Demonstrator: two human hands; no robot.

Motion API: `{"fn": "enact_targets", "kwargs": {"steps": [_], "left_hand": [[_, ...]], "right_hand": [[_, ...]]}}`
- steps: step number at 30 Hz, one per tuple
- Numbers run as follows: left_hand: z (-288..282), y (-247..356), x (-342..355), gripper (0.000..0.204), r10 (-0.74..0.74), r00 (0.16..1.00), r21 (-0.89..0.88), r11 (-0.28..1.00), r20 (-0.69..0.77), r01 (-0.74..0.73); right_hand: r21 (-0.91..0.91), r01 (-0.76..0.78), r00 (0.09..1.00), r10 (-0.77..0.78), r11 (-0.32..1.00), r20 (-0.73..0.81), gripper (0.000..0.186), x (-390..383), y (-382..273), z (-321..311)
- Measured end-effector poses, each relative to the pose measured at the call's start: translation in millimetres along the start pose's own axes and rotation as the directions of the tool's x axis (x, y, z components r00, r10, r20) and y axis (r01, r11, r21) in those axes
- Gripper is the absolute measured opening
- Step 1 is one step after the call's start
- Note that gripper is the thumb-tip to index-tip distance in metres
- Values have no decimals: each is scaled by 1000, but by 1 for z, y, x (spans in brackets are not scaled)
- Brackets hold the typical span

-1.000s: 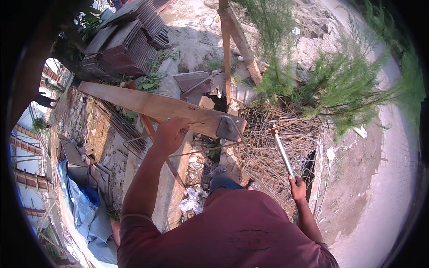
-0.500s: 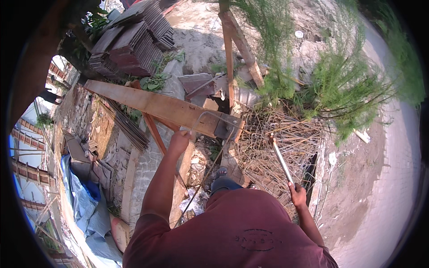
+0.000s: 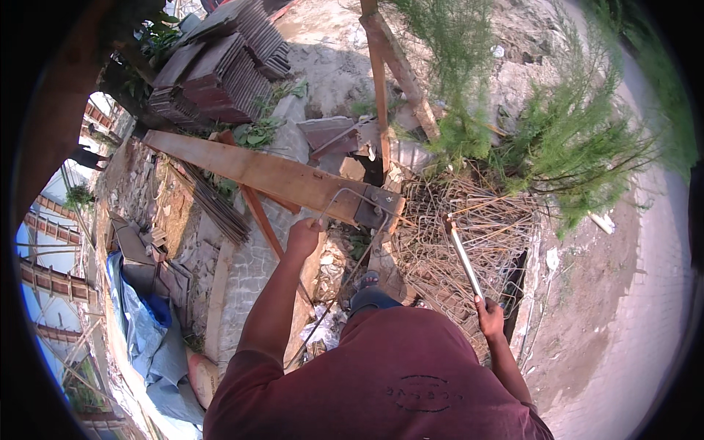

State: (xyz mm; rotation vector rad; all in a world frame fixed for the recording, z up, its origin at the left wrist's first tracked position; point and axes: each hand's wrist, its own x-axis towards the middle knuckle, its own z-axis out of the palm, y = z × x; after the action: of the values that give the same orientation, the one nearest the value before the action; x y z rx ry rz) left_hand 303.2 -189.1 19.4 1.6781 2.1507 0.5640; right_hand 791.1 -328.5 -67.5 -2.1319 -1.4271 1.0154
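My left hand [image 3: 302, 238] is closed around one end of a thin bent steel rod [image 3: 328, 207]. The rod curves over the end of a long wooden plank [image 3: 257, 163], where a dark metal plate with pins [image 3: 375, 207] is fixed. From there its long tail runs down beside my left arm. My right hand [image 3: 490, 319] grips the lower end of a silver metal pipe [image 3: 463, 257] with a brownish upper tip. The pipe points up and slightly left, apart from the plate, over a heap of bent steel rods [image 3: 469, 220].
Stacked roof tiles [image 3: 220, 81] stand far left, and straight rods [image 3: 210, 202] lie below the plank. A blue tarp [image 3: 143, 330] is at lower left. Wooden props [image 3: 400, 70] rise beyond the plank's end. A feathery green plant [image 3: 572, 154] overhangs the heap's right side.
The whole view has shifted slightly. Both hands keep their grips on the bent rod and the pipe, with hardly any movement.
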Motion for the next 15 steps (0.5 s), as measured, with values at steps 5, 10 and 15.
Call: {"fn": "enact_targets", "kwargs": {"steps": [5,10,15], "left_hand": [[-1,-22,24,28,-84,991,-28,996,102,88],[1,-21,24,27,-110,983,-58,991,149,120],[8,-30,27,26,-113,983,-90,988,145,127]], "right_hand": [[19,37,997,-38,999,69,56,-4,-30,-22],[88,119,979,-132,989,155,54,-10,-69,-46],[527,-44,864,-233,849,447,54,-4,-64,-35]]}}
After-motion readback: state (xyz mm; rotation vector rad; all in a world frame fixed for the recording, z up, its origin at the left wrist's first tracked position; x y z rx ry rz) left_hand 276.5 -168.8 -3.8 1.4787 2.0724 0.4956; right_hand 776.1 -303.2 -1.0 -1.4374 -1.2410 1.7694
